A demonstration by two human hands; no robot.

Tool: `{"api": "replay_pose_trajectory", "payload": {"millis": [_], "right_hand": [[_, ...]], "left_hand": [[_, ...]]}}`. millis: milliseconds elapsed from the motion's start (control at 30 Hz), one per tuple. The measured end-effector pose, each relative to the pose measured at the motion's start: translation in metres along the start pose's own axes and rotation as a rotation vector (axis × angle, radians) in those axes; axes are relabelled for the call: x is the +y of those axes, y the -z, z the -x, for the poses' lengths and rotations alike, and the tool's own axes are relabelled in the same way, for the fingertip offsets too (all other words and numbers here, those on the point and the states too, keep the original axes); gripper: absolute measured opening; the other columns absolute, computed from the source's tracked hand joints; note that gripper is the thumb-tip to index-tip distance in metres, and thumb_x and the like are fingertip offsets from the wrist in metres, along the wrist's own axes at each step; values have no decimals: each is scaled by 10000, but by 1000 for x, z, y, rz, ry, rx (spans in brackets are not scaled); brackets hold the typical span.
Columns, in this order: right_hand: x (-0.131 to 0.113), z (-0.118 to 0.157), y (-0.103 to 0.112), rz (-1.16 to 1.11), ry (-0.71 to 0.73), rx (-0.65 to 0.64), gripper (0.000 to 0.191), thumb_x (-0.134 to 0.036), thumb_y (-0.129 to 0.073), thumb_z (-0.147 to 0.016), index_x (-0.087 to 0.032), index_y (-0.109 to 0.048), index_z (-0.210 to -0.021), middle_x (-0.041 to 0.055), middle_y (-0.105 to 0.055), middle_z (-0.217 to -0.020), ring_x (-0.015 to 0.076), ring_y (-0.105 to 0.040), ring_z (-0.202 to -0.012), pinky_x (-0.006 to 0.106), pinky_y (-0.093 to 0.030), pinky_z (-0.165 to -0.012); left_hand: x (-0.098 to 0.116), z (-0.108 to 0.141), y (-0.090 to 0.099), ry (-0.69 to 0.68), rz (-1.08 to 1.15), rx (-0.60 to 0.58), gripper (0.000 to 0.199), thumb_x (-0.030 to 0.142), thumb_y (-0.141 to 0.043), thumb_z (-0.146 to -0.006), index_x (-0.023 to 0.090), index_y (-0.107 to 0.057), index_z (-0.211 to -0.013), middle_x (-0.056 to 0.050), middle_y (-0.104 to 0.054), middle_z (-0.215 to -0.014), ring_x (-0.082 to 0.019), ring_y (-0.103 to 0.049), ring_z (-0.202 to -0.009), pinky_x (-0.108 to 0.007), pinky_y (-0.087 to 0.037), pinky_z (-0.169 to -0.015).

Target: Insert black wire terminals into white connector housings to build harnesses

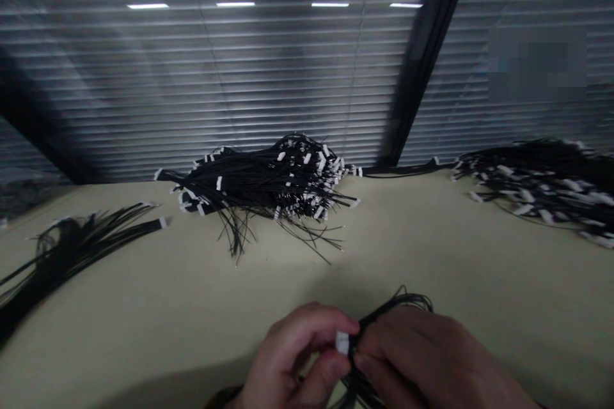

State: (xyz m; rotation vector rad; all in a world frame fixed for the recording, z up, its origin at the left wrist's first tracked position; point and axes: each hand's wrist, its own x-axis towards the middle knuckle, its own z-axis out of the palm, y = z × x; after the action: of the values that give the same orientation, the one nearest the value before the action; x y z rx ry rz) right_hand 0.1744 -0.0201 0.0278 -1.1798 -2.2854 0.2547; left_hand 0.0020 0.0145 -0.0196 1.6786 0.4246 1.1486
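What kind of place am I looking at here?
Probably a cable assembly workbench, perhaps in a workshop or office: a pale table bears heaps of black wires with white connectors, bundled wires lie at left, and window blinds hang behind.

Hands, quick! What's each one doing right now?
Left hand: closed, its fingers pinching a small, white, blocky plastic connector.
Right hand: closed, fingers pinched at the thin black wires beside it; whether they grip one can't be told.

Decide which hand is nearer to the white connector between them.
Left: the left hand pinches the white connector; the right hand is just right of it, at the black wires.
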Motion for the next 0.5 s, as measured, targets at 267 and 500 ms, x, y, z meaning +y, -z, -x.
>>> {"api": "replay_pose_trajectory", "payload": {"millis": [267, 500], "right_hand": [[-1, -1, 6, 82, -56, -47, 138, -101, -486, -806, -194, -523, -711, -26, -566, -679, 113, -494, -583, 234, -329, -509], [-2, -17, 29, -50, -243, -91, 375, -251, -591, -737, -153, -551, -1097, 97, -555, -1107, 255, -489, -1047, 419, -368, -894]], "left_hand": [[-4, 0, -7, 264, 264, 23, 183, 265, -567, -847, 270, -591, -1028, 20, -531, -709, -91, -455, -615, -179, -354, -550], [-5, -13, -7, 285, -50, 104, 344, 447, -490, -843, 198, -561, -1070, -9, -537, -718, -151, -479, -653, -255, -394, -604]]}}
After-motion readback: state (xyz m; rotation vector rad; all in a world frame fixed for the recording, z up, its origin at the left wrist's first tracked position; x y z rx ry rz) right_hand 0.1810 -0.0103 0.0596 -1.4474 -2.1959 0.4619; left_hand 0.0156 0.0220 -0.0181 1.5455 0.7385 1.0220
